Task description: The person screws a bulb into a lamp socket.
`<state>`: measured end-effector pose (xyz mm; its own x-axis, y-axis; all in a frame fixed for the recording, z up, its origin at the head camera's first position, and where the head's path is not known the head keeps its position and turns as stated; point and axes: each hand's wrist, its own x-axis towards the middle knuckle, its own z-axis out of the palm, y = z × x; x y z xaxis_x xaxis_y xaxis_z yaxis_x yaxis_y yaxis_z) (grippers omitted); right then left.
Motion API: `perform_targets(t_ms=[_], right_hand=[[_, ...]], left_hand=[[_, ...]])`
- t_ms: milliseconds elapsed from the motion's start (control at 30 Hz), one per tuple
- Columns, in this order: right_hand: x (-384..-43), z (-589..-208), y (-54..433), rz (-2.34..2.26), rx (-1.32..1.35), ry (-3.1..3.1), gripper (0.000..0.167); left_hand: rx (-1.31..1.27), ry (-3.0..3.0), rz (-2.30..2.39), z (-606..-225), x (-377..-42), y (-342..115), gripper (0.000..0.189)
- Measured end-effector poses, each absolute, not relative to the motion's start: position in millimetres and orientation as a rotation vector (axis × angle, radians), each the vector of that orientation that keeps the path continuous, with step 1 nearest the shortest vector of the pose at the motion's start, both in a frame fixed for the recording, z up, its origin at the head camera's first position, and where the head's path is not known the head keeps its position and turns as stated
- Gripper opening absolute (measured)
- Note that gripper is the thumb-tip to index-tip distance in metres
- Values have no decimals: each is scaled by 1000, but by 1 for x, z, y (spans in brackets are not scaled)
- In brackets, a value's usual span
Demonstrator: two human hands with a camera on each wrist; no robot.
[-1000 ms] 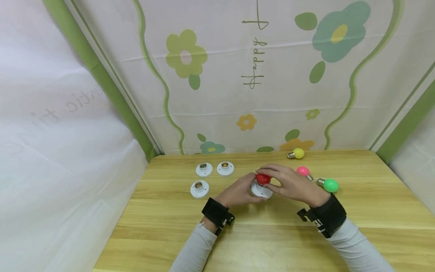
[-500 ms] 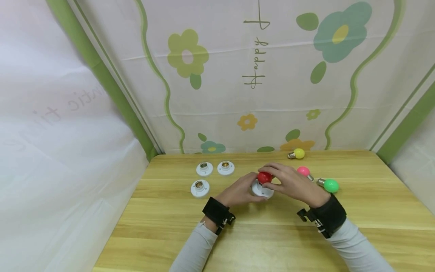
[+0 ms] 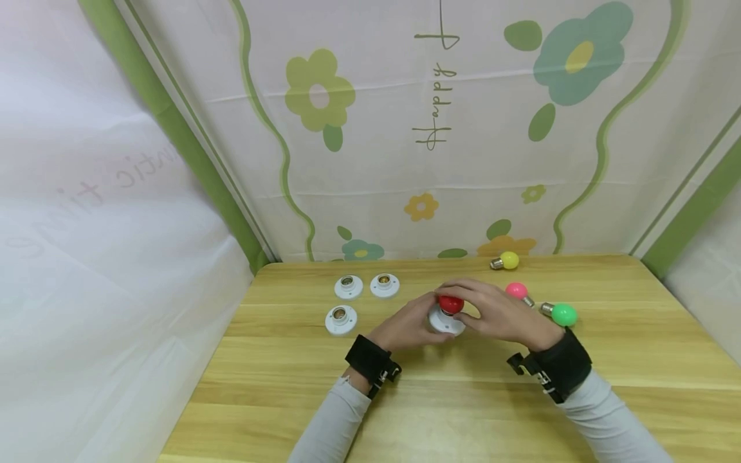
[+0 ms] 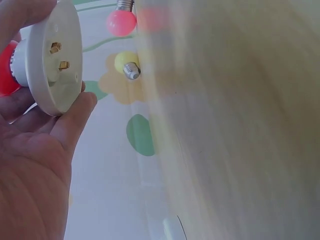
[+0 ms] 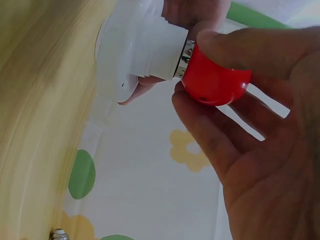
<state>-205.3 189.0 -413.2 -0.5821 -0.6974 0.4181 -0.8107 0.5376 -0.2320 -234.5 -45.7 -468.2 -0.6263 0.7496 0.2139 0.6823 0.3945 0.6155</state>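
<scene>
Your left hand (image 3: 402,325) grips white lampholder (image 3: 447,323) by base rim, above wooden table (image 3: 463,411). Your right hand (image 3: 499,314) clamps red bulb (image 3: 451,305) between thumb and fingers, metal cap (image 5: 184,60) partly inside lampholder. Green bulb (image 3: 564,314) lies near right wrist.

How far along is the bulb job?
Done: round red bulb looks started into its round white plastic-looking socket, some metal base showing. In hand: left hand holds that socket; right hand grips the bulb. To go: probably three pairings, with three similar empty sockets and loose round yellow bulb, pink bulb, green bulb.
</scene>
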Motion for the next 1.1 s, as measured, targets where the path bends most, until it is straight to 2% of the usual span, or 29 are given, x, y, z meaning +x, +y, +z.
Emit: perform_targets(t_ms=[467, 767, 1100], right_hand=[[-206, -413, 189, 554, 1207, -2512, 52], [-206, -415, 186, 573, 1139, -2513, 49], [-205, -419, 186, 541, 1050, -2572, 47]], left_hand=[[1267, 2571, 1031, -471, -235, -44, 79], [1229, 2608, 1008, -471, -231, -40, 70], [1202, 2638, 981, -477, -230, -35, 71]])
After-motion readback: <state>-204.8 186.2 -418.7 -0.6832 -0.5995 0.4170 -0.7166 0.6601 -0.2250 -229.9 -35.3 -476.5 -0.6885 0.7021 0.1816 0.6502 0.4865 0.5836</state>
